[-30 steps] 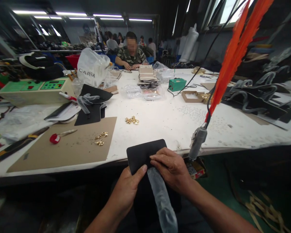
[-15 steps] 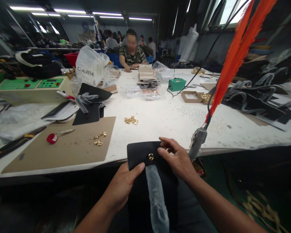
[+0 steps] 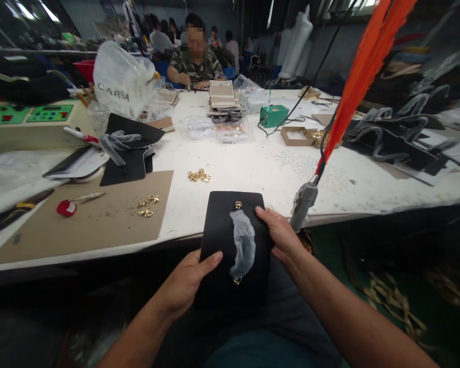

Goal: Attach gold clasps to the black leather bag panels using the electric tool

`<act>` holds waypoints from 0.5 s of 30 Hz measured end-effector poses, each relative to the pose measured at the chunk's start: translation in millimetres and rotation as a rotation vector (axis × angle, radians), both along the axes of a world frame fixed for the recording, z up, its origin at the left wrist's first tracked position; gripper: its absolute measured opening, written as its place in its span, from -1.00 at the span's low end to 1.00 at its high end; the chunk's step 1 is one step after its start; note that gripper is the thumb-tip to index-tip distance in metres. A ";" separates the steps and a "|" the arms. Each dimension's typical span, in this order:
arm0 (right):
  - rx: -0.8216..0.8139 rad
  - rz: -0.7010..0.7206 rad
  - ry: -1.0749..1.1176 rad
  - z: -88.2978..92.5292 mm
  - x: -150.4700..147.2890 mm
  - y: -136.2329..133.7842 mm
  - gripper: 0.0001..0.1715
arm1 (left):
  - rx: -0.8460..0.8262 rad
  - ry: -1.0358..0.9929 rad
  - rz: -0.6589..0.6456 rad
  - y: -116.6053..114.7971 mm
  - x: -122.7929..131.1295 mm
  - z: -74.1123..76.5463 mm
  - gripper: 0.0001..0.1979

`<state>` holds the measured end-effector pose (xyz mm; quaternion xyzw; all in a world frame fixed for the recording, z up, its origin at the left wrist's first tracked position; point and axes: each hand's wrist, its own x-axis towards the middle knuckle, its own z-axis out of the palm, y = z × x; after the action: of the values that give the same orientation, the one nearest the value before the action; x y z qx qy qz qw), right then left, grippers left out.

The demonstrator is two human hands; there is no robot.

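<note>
Between my hands is a black leather-like panel (image 3: pixel 218 225), tilted at the table's front edge. A handle wrapped in cloudy plastic (image 3: pixel 244 245) runs down its middle, with a gold metal fitting (image 3: pixel 238 205) at the top end and another gold fitting (image 3: pixel 236 281) at the bottom. My left hand (image 3: pixel 189 278) grips the panel's left edge, thumb on the face and fingers hidden behind. My right hand (image 3: pixel 281 232) holds the upper right edge the same way. An electric screwdriver (image 3: pixel 304 204) hangs just beyond my right hand from orange strips.
Gold fittings (image 3: pixel 199 176) lie in a pile on the white table (image 3: pixel 237 163). More sit on a brown board (image 3: pixel 111 220) beside a red-topped tool (image 3: pixel 66 207). A green box (image 3: pixel 274 116) and small cardboard box (image 3: pixel 297 136) stand farther back. A co-worker (image 3: pixel 195 56) sits opposite.
The panel has come up and more of it shows, including the lower fitting. My right hand has closed on its right edge. The view has shifted downward and to the right.
</note>
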<state>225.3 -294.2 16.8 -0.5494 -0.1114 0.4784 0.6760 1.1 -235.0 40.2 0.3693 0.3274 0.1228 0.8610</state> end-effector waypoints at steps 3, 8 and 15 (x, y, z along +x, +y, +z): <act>-0.020 -0.150 -0.423 -0.8 0.4 -7.8 -0.48 | -0.051 0.044 0.067 -2.8 -2.5 -0.5 -0.57; 0.105 -0.055 -1.214 8.8 -23.3 -51.9 -0.87 | -0.058 0.048 0.213 1.0 4.5 5.5 -0.58; 0.231 0.104 -1.301 -12.7 -58.5 -75.8 -0.81 | 0.108 -0.052 0.317 -26.0 8.7 11.5 -0.47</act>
<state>166.9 -370.0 4.1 -0.6441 -0.5740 0.0660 0.5013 9.8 -261.0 51.7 0.3557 0.3521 0.2839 0.8178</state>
